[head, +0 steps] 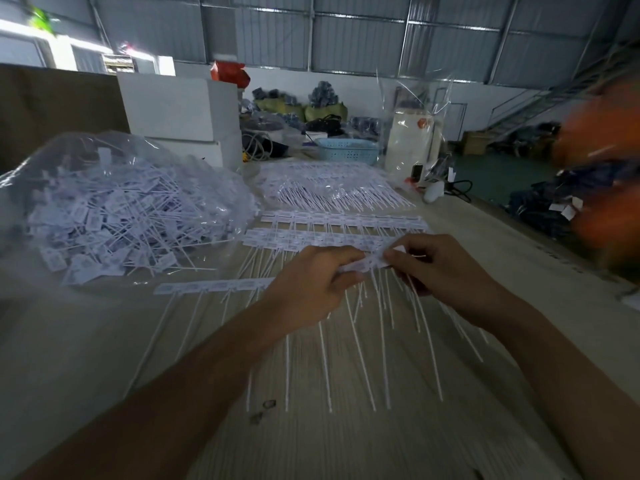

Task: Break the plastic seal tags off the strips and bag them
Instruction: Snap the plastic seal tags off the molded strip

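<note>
Both hands hold one strip of white seal tags [372, 262] over the middle of the table. My left hand [311, 289] grips its left part with curled fingers. My right hand [433, 265] pinches a tag at the right end. Long thin tails hang from the strip toward me. More joined strips [343, 221] lie flat just beyond the hands, and another strip [211, 287] lies to the left. A clear plastic bag [104, 209] heaped with loose tags sits at the left.
A further pile of strips [332, 183] lies at the back of the wooden table [346, 427]. Behind it stand white boxes [180, 109], a blue basket [346, 150] and a white container [412, 147]. Orange blurred objects [602, 161] are at the right edge.
</note>
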Action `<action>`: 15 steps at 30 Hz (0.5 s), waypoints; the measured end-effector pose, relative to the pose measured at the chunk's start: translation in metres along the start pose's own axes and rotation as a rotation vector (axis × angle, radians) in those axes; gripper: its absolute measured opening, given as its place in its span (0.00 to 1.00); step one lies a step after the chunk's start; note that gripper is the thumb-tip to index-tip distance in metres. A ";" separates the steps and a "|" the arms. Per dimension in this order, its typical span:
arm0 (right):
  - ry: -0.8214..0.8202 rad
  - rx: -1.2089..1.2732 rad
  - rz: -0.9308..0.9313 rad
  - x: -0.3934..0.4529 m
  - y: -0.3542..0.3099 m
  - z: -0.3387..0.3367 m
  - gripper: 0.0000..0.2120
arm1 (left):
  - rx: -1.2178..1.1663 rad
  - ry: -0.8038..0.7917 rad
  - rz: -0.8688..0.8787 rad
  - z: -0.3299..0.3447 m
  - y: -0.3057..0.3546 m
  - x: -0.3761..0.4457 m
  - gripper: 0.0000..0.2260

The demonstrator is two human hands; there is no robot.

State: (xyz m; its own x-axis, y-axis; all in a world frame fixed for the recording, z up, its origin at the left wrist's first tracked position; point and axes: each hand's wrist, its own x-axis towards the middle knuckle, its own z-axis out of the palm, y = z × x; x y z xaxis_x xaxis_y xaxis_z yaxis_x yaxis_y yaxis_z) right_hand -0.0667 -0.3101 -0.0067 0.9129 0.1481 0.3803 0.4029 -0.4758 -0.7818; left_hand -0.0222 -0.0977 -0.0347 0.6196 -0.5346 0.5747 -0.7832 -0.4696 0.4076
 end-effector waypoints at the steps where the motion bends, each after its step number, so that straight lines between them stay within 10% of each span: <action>1: 0.011 -0.082 -0.037 0.000 0.001 0.001 0.08 | 0.038 0.007 0.022 0.001 0.000 -0.001 0.07; 9: 0.108 -0.520 -0.352 -0.001 -0.001 0.000 0.03 | -0.029 0.006 -0.024 0.011 0.000 -0.001 0.10; 15: 0.254 -0.564 -0.262 0.005 0.007 -0.006 0.04 | -0.070 0.021 0.070 0.006 0.009 -0.001 0.10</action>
State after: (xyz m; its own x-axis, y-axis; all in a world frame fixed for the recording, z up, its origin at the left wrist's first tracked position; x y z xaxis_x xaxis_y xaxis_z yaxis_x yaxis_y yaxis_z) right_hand -0.0596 -0.3182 -0.0070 0.7181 0.1449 0.6807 0.4507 -0.8421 -0.2962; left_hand -0.0301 -0.1056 -0.0359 0.5626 -0.5490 0.6182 -0.8267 -0.3813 0.4137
